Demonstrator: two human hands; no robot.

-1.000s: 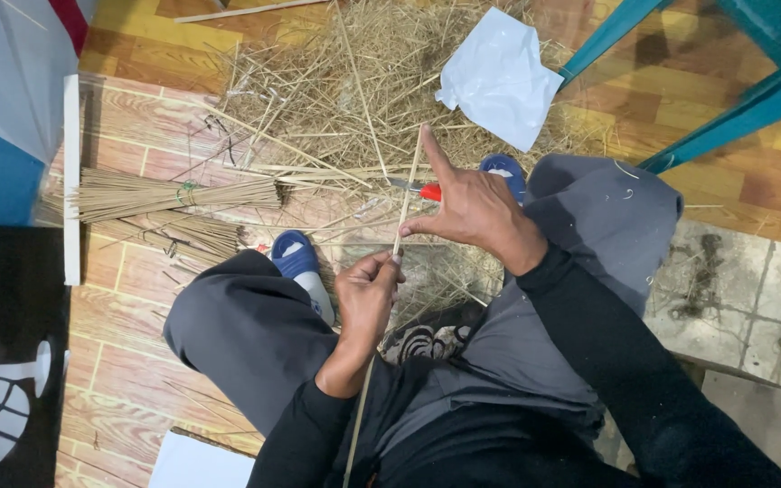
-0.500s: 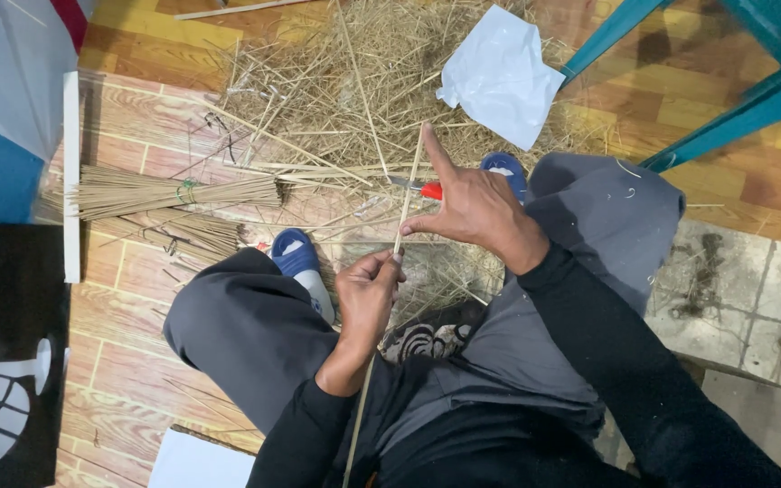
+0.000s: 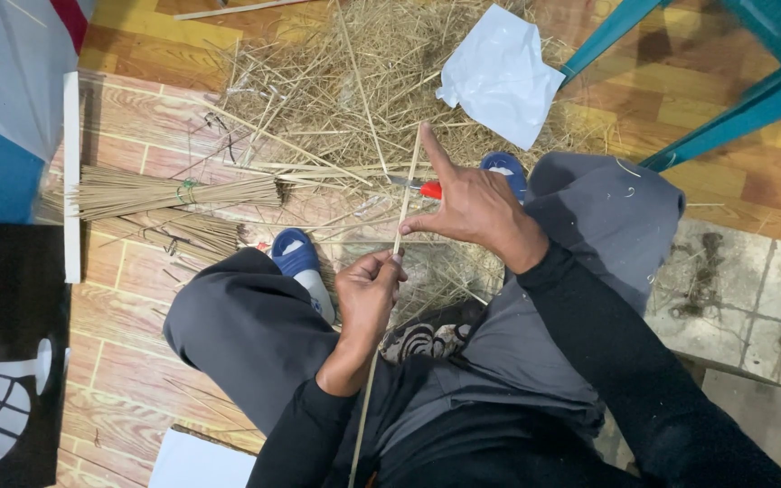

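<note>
Left hand pinches a long thin stick over the lap; right hand steadies it higher up, forefinger extended, perhaps gripping a red-handled blade. Two tied bundles lie finished; much loose straw remains on the floor.

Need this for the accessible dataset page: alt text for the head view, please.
Seen from above, a seated person holds one long thin stick between both hands: the left hand pinches it lower down, the right hand guides it higher up. Ahead on the floor lie a pile of straw, tied stick bundles and a white sheet.
</note>
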